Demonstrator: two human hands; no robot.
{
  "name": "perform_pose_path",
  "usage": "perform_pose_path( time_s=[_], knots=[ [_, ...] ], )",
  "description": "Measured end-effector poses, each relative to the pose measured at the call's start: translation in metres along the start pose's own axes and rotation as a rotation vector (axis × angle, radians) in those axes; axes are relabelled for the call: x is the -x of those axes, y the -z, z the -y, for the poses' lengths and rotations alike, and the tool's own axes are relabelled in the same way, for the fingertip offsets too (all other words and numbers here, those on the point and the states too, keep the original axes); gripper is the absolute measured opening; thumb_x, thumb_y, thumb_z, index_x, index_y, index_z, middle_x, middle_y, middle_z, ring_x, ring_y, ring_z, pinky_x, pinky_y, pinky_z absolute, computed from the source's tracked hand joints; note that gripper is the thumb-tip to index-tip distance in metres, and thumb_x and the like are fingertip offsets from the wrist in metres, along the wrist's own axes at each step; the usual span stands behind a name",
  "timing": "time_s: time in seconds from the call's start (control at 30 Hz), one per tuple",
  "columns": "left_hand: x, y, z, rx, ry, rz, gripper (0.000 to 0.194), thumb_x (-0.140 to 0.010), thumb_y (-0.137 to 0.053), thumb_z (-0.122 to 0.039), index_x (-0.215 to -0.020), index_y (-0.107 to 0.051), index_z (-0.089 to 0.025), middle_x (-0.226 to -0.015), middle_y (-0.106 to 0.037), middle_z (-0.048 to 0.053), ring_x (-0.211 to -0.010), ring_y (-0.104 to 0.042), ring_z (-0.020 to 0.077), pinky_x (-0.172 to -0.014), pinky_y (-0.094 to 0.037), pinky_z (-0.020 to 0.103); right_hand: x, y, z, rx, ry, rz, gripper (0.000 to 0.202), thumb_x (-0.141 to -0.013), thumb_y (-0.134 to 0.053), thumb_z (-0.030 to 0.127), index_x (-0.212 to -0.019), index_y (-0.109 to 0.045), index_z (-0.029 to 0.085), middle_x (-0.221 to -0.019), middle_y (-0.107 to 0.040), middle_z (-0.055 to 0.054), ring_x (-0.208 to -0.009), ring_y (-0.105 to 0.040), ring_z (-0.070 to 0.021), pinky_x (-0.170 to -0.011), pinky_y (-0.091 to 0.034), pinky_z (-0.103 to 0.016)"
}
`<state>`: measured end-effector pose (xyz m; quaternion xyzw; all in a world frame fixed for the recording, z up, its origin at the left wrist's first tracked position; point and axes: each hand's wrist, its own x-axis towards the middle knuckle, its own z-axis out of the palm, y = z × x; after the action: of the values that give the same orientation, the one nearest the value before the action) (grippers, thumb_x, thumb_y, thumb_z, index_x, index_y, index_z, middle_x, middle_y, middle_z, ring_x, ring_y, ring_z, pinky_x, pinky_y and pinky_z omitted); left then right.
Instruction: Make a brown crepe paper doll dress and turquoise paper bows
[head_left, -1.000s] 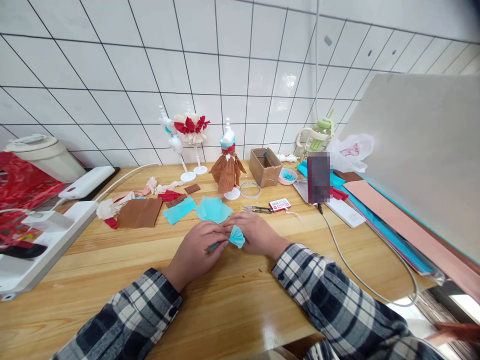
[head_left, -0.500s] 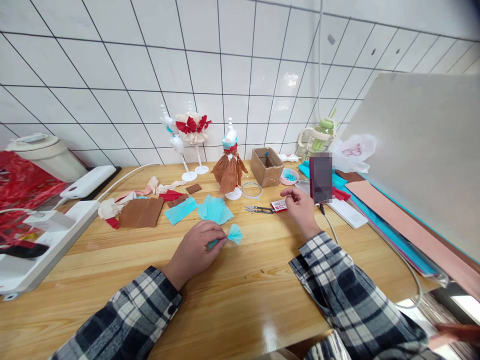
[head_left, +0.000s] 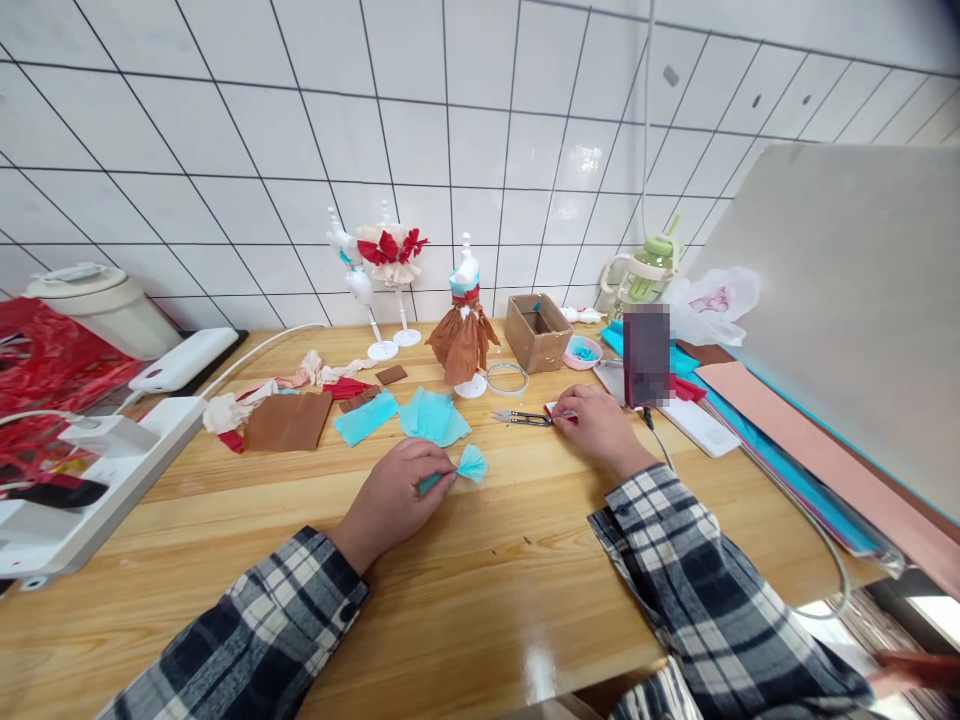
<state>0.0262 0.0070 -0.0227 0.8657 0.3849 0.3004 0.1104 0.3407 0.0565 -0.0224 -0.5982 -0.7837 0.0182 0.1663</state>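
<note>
My left hand (head_left: pixel 397 490) pinches a gathered piece of light-blue crepe paper (head_left: pixel 472 463). One end fans out past the fingertips, while the fingers hide the middle. Over to the right, my right hand (head_left: pixel 596 425) rests low on the table, its fingertips closed at the handle end of the thread snips (head_left: pixel 523 417). The snips lie flat, blades pointing left. A small red-and-white box (head_left: pixel 553 409) is mostly covered by this hand. Beyond the left hand lie a crumpled blue paper sheet (head_left: pixel 435 417) and a blue paper strip (head_left: pixel 366 418).
Behind stand a mini mannequin in a brown paper skirt (head_left: pixel 465 340), two more mannequins (head_left: pixel 397 265), a cardboard box (head_left: pixel 538 335) and a wire coil (head_left: pixel 508 379). Brown paper (head_left: pixel 289 421) lies left, near a power strip (head_left: pixel 112 480). A phone (head_left: pixel 646 355) stands right.
My right hand has come down and slightly left, covering most of the small box and reaching the snips' handle end. My left hand keeps its pinch on the blue crepe paper.
</note>
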Motion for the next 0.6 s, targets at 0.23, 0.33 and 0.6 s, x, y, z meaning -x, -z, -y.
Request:
perform_pose_path(
  time_s=[0.23, 0.33, 0.6],
  knots=[
    [0.001, -0.003, 0.005, 0.009, -0.002, 0.015, 0.013, -0.086, -0.055, -0.023, -0.086, -0.068, -0.02, -0.089, -0.069, 0.005, -0.087, -0.06, 0.0175, -0.083, -0.048, 0.034, -0.004, -0.01, -0.011, -0.246, -0.064, 0.024, 0.012, -0.081, -0.055, 0.024, -0.076, -0.064, 0.018, -0.089, -0.065, -0.006, -0.083, -0.057, -0.0172, -0.074, -0.04, -0.027],
    [0.001, -0.001, 0.004, 0.012, -0.022, 0.035, 0.013, -0.086, -0.055, -0.023, -0.086, -0.067, -0.021, -0.089, -0.069, 0.005, -0.087, -0.061, 0.0179, -0.084, -0.048, 0.035, -0.003, -0.012, -0.012, -0.475, -0.148, 0.043, 0.014, -0.079, -0.055, 0.028, -0.074, -0.062, 0.018, -0.085, -0.067, -0.005, -0.079, -0.059, -0.0173, -0.071, -0.041, -0.027],
    [-0.003, -0.008, -0.018, 0.098, -0.174, 0.217, 0.016, -0.087, -0.051, -0.019, -0.091, -0.067, -0.021, -0.139, -0.05, 0.008, -0.128, -0.044, 0.0229, -0.105, -0.038, 0.042, 0.002, -0.015, 0.036, -0.801, -0.095, 0.351, 0.017, -0.072, -0.06, 0.033, -0.074, -0.066, 0.016, -0.067, -0.062, -0.001, -0.064, -0.052, -0.0135, -0.06, -0.038, -0.024]
  ],
)
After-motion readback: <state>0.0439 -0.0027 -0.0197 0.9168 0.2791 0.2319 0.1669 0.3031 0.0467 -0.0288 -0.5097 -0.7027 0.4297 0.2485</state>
